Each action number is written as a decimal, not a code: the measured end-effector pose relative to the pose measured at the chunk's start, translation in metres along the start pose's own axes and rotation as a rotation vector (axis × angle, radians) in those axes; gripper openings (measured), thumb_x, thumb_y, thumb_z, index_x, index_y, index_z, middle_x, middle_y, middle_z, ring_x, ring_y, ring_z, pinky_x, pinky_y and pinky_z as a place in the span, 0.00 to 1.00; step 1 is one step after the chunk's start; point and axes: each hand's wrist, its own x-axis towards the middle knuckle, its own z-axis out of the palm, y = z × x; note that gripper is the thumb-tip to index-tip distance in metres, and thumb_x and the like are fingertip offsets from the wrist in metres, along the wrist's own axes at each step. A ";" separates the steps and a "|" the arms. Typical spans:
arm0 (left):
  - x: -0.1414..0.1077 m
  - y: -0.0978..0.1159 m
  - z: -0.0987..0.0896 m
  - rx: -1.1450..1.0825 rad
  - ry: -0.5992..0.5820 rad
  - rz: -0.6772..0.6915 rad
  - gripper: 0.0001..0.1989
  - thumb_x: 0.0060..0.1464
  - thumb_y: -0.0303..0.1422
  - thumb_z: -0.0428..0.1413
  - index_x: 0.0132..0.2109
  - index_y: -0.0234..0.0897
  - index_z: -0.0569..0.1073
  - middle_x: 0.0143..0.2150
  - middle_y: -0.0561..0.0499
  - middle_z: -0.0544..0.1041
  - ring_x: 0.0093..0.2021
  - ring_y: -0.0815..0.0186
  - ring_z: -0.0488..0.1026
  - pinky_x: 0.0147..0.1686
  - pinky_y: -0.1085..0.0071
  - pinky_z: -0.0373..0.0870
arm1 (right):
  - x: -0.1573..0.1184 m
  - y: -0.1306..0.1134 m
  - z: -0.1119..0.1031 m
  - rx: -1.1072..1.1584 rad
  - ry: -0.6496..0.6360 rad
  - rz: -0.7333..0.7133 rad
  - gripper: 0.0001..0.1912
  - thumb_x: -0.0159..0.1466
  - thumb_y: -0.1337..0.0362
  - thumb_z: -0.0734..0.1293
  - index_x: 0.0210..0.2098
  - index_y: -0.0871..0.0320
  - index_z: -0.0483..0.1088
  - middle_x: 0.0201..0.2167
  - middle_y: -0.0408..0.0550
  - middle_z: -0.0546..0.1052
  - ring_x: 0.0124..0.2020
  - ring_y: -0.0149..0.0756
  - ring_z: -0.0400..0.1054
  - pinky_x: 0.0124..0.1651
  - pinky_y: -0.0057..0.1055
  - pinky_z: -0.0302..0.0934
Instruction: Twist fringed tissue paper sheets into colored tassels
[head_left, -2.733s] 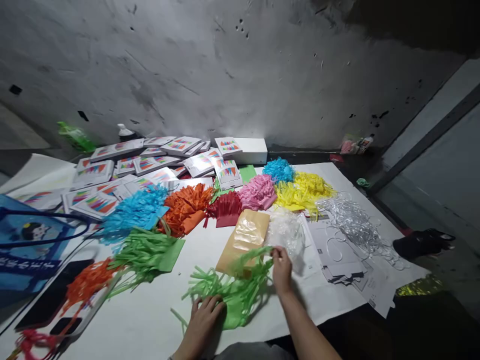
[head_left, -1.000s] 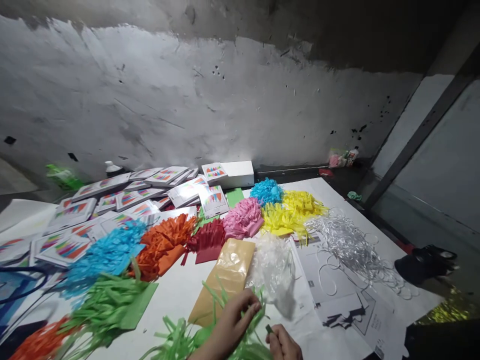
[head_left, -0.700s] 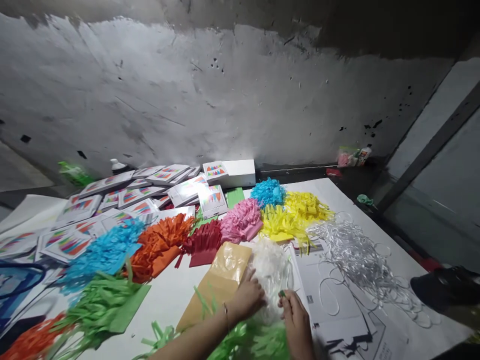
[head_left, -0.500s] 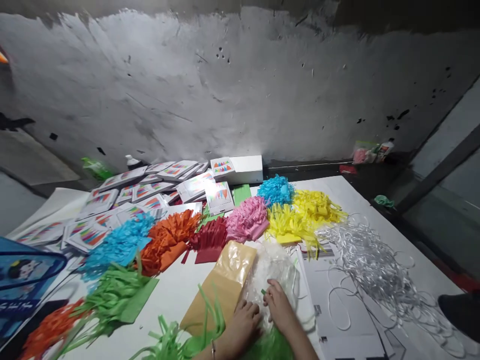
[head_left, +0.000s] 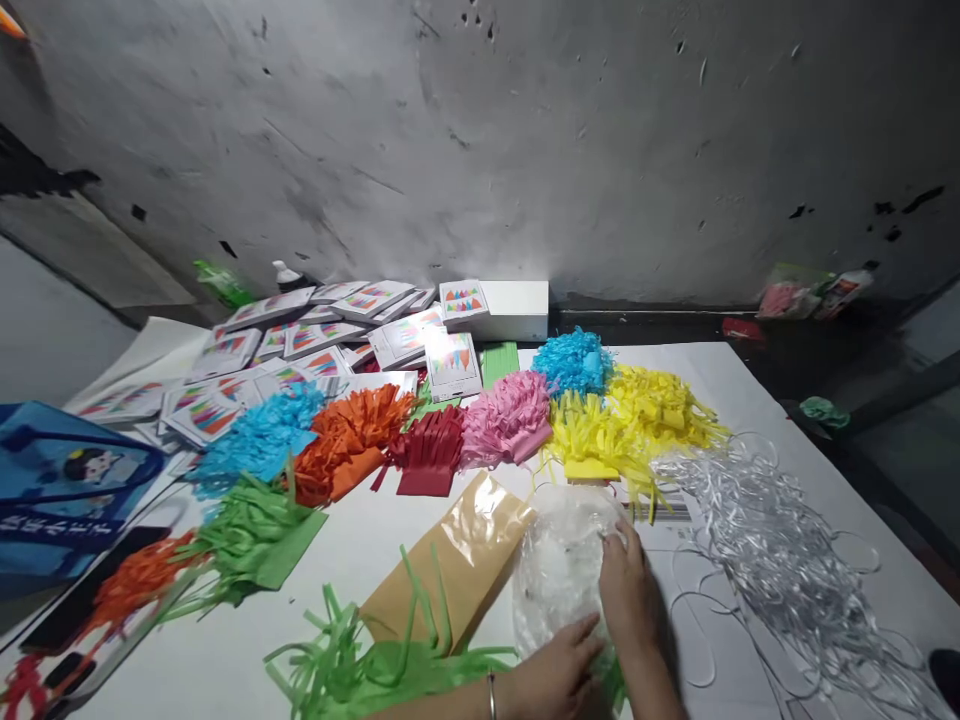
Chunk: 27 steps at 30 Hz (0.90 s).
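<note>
A crumpled clear plastic bag (head_left: 559,560) lies on the white table directly in front of me. My right hand (head_left: 628,580) is at its right side, fingers curled onto the film. Lower down, my left hand (head_left: 561,668) holds the near part of the bag, its fingertips partly hidden. Some green shows under and beside the hands. Left of the bag is a brown paper envelope (head_left: 457,560) with a shiny upper part. Fringed green tissue-paper tassels (head_left: 390,670) spread beneath my left forearm and partly over the envelope.
Fringed paper bundles in blue (head_left: 251,440), orange (head_left: 352,430), dark red (head_left: 429,450), pink (head_left: 510,420) and yellow (head_left: 600,435) form an arc. Behind are several printed white boxes (head_left: 454,365). Tangled white string (head_left: 780,560) covers the right side; a blue bag (head_left: 67,490) stands left.
Both hands have shifted right relative to the envelope, and the bag now lies flatter and rounder between them. The small green piece at my right fingertips no longer shows. The camera view has tilted down.
</note>
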 end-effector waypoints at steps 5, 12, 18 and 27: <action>0.004 0.003 -0.035 0.057 0.040 -0.081 0.11 0.61 0.28 0.52 0.45 0.38 0.77 0.43 0.44 0.80 0.45 0.58 0.77 0.49 0.65 0.73 | -0.033 -0.001 -0.017 -0.049 -0.223 -0.036 0.20 0.68 0.76 0.53 0.40 0.57 0.75 0.40 0.52 0.80 0.44 0.43 0.75 0.44 0.33 0.61; 0.052 -0.040 -0.081 0.186 0.081 -0.247 0.08 0.65 0.29 0.53 0.47 0.33 0.76 0.46 0.44 0.78 0.47 0.59 0.75 0.48 0.59 0.73 | -0.052 0.013 -0.012 0.020 -0.501 -0.025 0.16 0.69 0.73 0.57 0.36 0.54 0.75 0.36 0.46 0.82 0.39 0.36 0.78 0.37 0.26 0.60; 0.073 -0.041 -0.078 0.293 0.090 -0.297 0.12 0.65 0.35 0.56 0.52 0.34 0.73 0.52 0.45 0.75 0.49 0.58 0.75 0.49 0.55 0.74 | -0.055 0.020 -0.012 -0.064 -0.545 0.190 0.23 0.67 0.78 0.51 0.43 0.62 0.76 0.40 0.61 0.82 0.42 0.48 0.78 0.37 0.33 0.62; 0.105 -0.019 -0.045 0.421 -0.109 -0.144 0.10 0.64 0.34 0.57 0.48 0.33 0.75 0.47 0.47 0.77 0.45 0.60 0.77 0.47 0.57 0.76 | -0.053 0.016 -0.020 0.012 -0.535 0.170 0.20 0.70 0.74 0.52 0.42 0.59 0.74 0.41 0.54 0.82 0.44 0.43 0.77 0.39 0.30 0.60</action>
